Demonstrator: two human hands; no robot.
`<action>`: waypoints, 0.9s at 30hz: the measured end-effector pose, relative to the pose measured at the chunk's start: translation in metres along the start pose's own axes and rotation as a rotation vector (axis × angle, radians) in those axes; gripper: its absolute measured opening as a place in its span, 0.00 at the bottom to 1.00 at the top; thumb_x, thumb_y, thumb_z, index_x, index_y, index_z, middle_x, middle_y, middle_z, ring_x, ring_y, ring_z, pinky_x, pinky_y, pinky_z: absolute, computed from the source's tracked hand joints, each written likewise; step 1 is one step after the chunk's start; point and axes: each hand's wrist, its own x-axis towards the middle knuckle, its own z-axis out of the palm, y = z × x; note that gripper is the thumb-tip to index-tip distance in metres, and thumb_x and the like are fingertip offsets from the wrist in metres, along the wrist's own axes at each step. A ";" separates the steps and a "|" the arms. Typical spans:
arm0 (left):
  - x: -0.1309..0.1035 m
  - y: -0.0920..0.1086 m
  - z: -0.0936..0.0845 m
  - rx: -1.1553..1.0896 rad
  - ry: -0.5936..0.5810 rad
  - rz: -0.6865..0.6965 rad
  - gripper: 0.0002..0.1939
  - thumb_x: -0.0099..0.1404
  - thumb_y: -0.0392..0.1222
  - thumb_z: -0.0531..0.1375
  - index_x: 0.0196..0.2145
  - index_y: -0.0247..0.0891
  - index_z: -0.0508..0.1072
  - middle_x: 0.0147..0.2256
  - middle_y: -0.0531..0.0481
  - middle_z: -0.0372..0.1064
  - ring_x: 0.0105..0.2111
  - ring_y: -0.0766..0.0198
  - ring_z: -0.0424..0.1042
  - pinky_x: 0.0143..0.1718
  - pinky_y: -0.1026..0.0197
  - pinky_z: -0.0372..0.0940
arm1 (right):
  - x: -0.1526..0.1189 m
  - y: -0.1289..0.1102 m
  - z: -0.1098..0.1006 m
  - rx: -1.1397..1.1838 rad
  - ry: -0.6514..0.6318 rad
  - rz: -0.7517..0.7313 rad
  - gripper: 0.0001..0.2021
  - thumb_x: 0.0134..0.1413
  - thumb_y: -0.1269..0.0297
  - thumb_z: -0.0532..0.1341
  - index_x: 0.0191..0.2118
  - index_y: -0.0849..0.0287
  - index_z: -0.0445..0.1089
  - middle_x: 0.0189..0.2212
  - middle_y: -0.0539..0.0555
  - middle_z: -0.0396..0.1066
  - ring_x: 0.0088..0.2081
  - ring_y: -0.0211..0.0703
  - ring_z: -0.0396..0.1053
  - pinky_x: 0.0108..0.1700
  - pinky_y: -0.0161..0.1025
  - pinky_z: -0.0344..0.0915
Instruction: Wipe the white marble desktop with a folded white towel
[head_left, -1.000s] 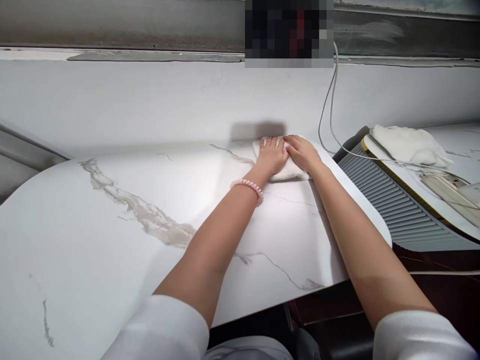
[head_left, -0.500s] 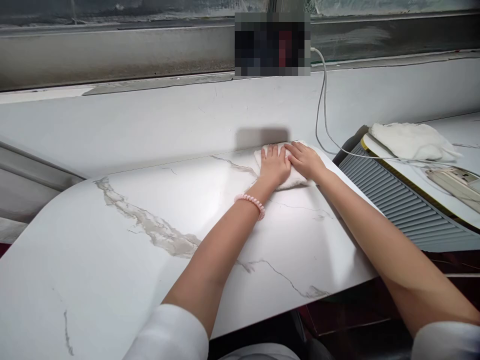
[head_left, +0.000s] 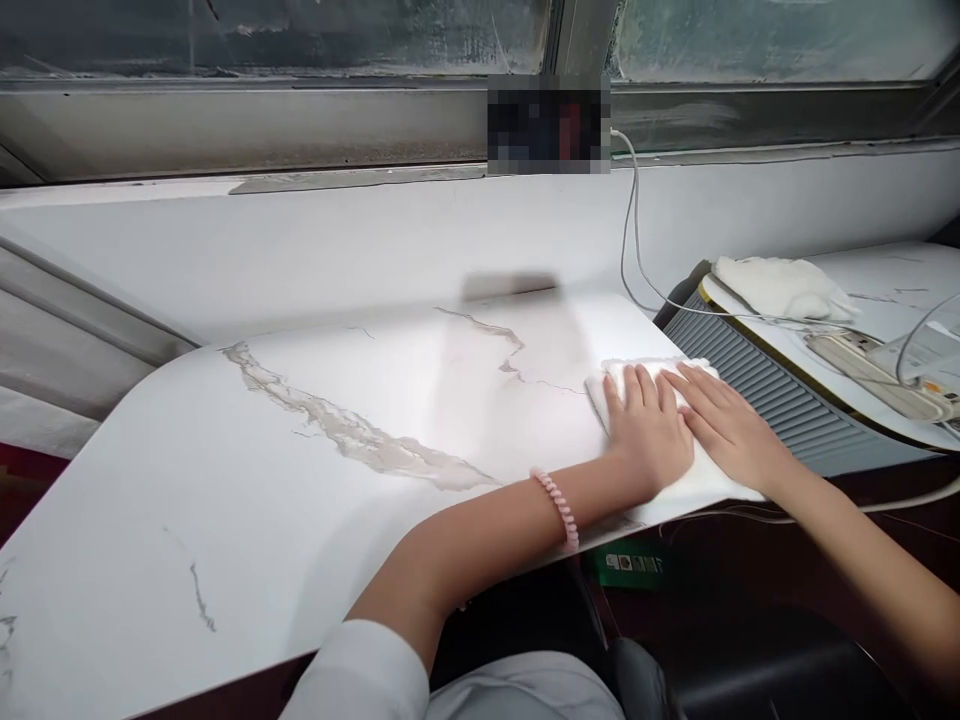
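A folded white cloth (head_left: 709, 478) lies on the white marble-patterned table (head_left: 292, 560), at its right end near the front edge. My left hand (head_left: 651, 428) presses flat on the cloth with its fingers stretched out. Beside it, my right hand (head_left: 731, 425) also lies flat on the cloth, fingers extended, close against the left. Neither hand grips the cloth; both palms rest on top of it. A pink coiled band (head_left: 556, 508) circles my left wrist.
A ribbed grey cabinet (head_left: 742, 365) with a white top stands at the right. On it lie another white cloth (head_left: 784, 288) and a beige power strip (head_left: 874, 372). A white cable (head_left: 637, 235) hangs from the sill. A green box (head_left: 630, 565) is below the table edge.
Both hands and the cloth under them have moved from the table's back edge toward me and to the right. The hands stay flat on the cloth.
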 end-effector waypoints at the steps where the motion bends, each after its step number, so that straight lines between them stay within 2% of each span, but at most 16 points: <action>1: -0.006 0.005 0.000 0.002 0.002 0.011 0.29 0.76 0.44 0.41 0.67 0.26 0.56 0.68 0.33 0.52 0.69 0.46 0.49 0.68 0.39 0.48 | -0.009 0.001 -0.001 -0.001 -0.006 0.008 0.30 0.68 0.52 0.37 0.69 0.55 0.55 0.70 0.58 0.52 0.71 0.50 0.48 0.70 0.57 0.49; 4: -0.014 0.010 -0.002 0.002 0.003 0.041 0.29 0.76 0.44 0.41 0.67 0.26 0.56 0.68 0.34 0.53 0.69 0.46 0.50 0.67 0.40 0.49 | -0.021 0.002 -0.003 -0.006 -0.029 0.043 0.30 0.69 0.52 0.37 0.69 0.54 0.55 0.70 0.57 0.52 0.71 0.51 0.46 0.70 0.59 0.49; 7: -0.012 0.007 -0.002 -0.015 -0.004 0.058 0.29 0.75 0.44 0.42 0.67 0.25 0.56 0.67 0.34 0.53 0.68 0.45 0.51 0.67 0.40 0.50 | -0.016 0.003 -0.003 -0.006 -0.045 0.037 0.29 0.69 0.53 0.37 0.69 0.53 0.54 0.70 0.55 0.52 0.71 0.53 0.47 0.68 0.62 0.51; 11: 0.003 0.002 0.001 -0.044 -0.015 0.029 0.30 0.74 0.45 0.42 0.67 0.24 0.56 0.68 0.31 0.52 0.69 0.43 0.49 0.67 0.35 0.48 | 0.009 0.010 0.000 0.011 -0.031 -0.007 0.28 0.68 0.55 0.39 0.69 0.52 0.56 0.70 0.53 0.53 0.70 0.54 0.49 0.67 0.64 0.54; 15: 0.034 -0.010 0.002 -0.058 -0.022 -0.044 0.30 0.74 0.42 0.42 0.67 0.22 0.54 0.68 0.30 0.51 0.69 0.42 0.47 0.67 0.33 0.46 | 0.052 0.019 0.005 0.057 -0.018 -0.046 0.27 0.67 0.58 0.41 0.68 0.51 0.57 0.69 0.51 0.55 0.70 0.51 0.50 0.68 0.62 0.54; 18: 0.064 -0.031 0.003 -0.047 -0.028 -0.081 0.29 0.74 0.42 0.41 0.68 0.23 0.53 0.68 0.31 0.50 0.69 0.44 0.47 0.67 0.35 0.44 | 0.094 0.021 0.010 0.095 -0.033 -0.065 0.28 0.67 0.59 0.41 0.68 0.53 0.57 0.69 0.52 0.55 0.71 0.49 0.48 0.70 0.59 0.49; 21: 0.096 -0.060 0.005 -0.051 -0.050 -0.091 0.28 0.74 0.42 0.42 0.68 0.28 0.54 0.69 0.35 0.50 0.69 0.48 0.47 0.68 0.38 0.42 | 0.133 0.015 0.013 0.094 -0.043 -0.040 0.28 0.67 0.61 0.42 0.68 0.58 0.58 0.69 0.56 0.54 0.71 0.51 0.47 0.71 0.56 0.46; 24: 0.123 -0.090 0.005 -0.055 -0.072 -0.078 0.29 0.74 0.42 0.42 0.68 0.30 0.53 0.69 0.37 0.49 0.69 0.50 0.47 0.69 0.40 0.40 | 0.168 0.005 0.017 0.085 -0.042 -0.026 0.27 0.67 0.63 0.43 0.68 0.62 0.57 0.69 0.61 0.54 0.70 0.55 0.48 0.70 0.55 0.46; 27: 0.143 -0.115 0.003 -0.040 -0.110 -0.107 0.29 0.74 0.42 0.42 0.69 0.32 0.52 0.70 0.40 0.47 0.70 0.52 0.45 0.69 0.42 0.38 | 0.198 -0.003 0.024 0.062 -0.046 -0.034 0.27 0.66 0.64 0.44 0.68 0.63 0.57 0.69 0.61 0.55 0.69 0.57 0.50 0.69 0.57 0.48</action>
